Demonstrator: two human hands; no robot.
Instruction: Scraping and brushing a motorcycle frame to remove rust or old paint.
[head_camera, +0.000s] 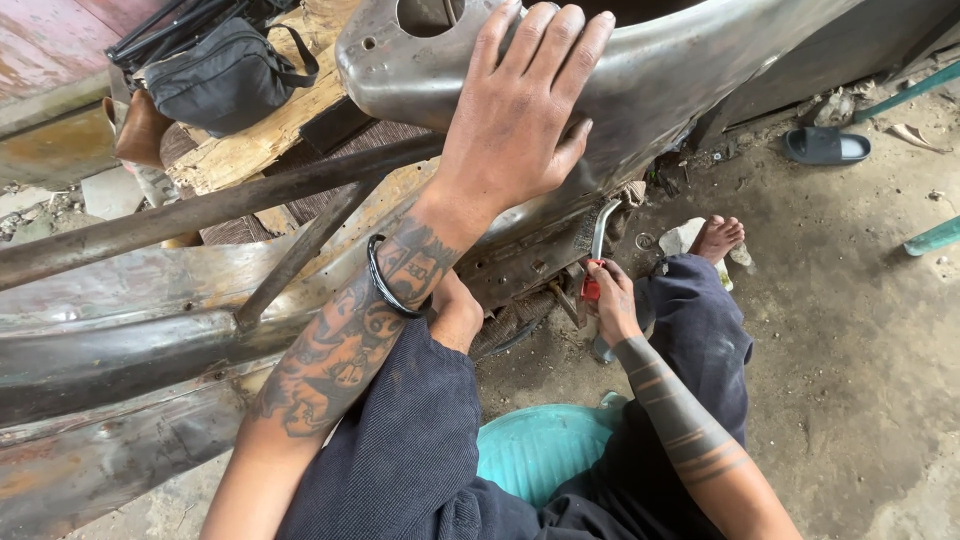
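My left hand (520, 110) lies flat with fingers spread on a bare grey metal body panel (660, 70), bracing it near a round hole. A black bangle circles that tattooed wrist. Lower down, my right hand (612, 300) is closed on the red handle of a wire brush (598, 240), whose bristles touch the panel's rusty lower edge. I sit on a teal plastic stool (540, 445) in dark trousers, with one bare foot (718, 237) on the ground.
A rusty steel bar (200, 210) runs across the left over more worn sheet metal. A black bag (222, 75) rests on a wooden block at the top left. A dark sandal (826, 146) lies on the dirt floor at the right.
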